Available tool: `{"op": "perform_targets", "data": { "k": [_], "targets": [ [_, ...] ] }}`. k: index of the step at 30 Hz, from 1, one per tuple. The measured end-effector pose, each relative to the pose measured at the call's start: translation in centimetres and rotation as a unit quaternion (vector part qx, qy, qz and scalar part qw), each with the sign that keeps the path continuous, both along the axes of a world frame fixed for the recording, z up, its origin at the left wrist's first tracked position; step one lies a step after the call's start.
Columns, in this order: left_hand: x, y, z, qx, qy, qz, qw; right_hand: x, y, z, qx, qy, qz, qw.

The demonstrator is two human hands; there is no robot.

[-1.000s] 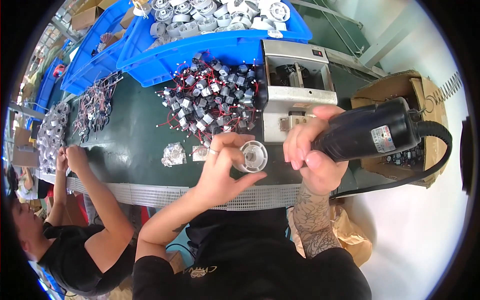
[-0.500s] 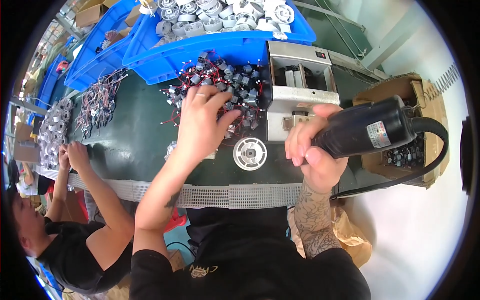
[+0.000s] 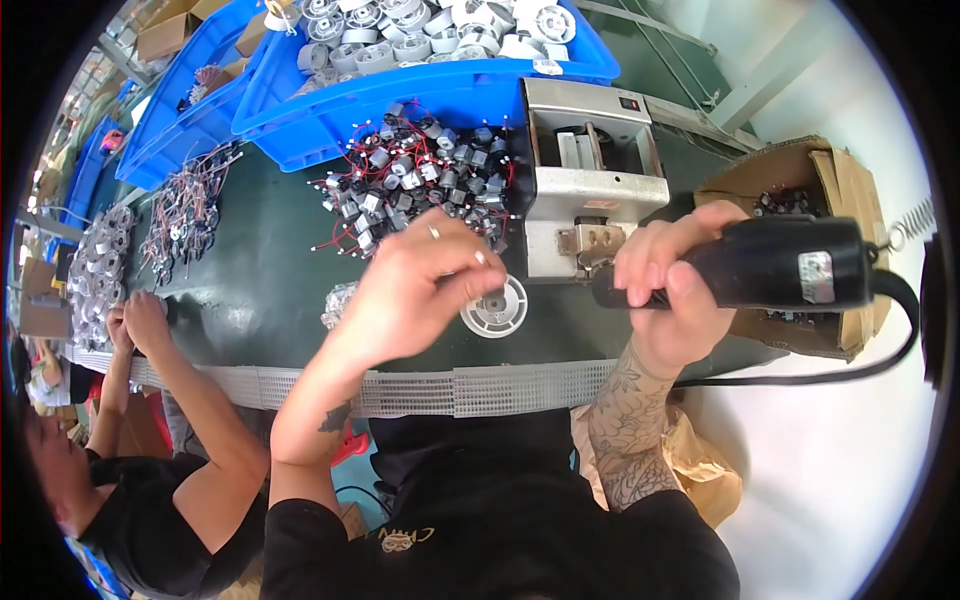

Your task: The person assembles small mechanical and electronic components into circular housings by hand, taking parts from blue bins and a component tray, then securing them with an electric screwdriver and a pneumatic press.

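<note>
Blue plastic bins [image 3: 330,110] line the far edge of the table [image 3: 260,290]; the nearest holds white round discs [image 3: 420,35]; in front of it a heap of small grey motors with red and black wires [image 3: 420,180] lies on the dark green surface. The left hand [image 3: 420,290] pinches a small part just above a white round disc [image 3: 494,308], grip narrow; the right hand [image 3: 670,290] grips a black electric screwdriver [image 3: 770,265] beside a grey metal machine [image 3: 590,170]; a cardboard box [image 3: 840,180] stands far right; another person's hands [image 3: 135,320] work at left.
</note>
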State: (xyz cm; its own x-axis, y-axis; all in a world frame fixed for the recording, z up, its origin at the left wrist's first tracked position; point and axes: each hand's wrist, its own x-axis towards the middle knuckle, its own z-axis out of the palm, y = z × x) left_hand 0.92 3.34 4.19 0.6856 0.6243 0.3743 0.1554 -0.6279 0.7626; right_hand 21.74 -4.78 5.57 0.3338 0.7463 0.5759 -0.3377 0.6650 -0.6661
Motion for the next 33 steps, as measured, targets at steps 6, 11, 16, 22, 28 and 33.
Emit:
{"op": "perform_targets", "data": {
  "k": [6,11,16,22,28,33],
  "targets": [
    [0.4,-1.3,-1.2,0.015,0.058,0.034,0.998,0.4,0.2,0.4,-0.017,-0.1,-0.137,0.985],
    [0.1,-1.0,-2.0,-0.06,0.031,0.022,0.997,0.7,0.7,-0.1,-0.018,-0.112,-0.152,0.982],
    [0.4,-1.2,-1.9,-0.084,0.03,0.036,0.995,0.6,1.3,-0.5,0.001,-0.047,-0.132,0.99],
    [0.4,-1.3,-2.4,-0.102,0.046,0.044,0.993,0.5,1.5,-0.6,-0.009,-0.036,-0.117,0.992],
    [0.3,-0.7,-2.2,-0.143,0.068,0.01,0.987,-0.3,0.1,0.5,-0.034,-0.115,0.022,0.993],
    [0.3,-0.7,-2.1,-0.13,0.069,0.007,0.989,-3.0,0.5,1.3,0.013,-0.132,0.078,0.988]
  ]
}}
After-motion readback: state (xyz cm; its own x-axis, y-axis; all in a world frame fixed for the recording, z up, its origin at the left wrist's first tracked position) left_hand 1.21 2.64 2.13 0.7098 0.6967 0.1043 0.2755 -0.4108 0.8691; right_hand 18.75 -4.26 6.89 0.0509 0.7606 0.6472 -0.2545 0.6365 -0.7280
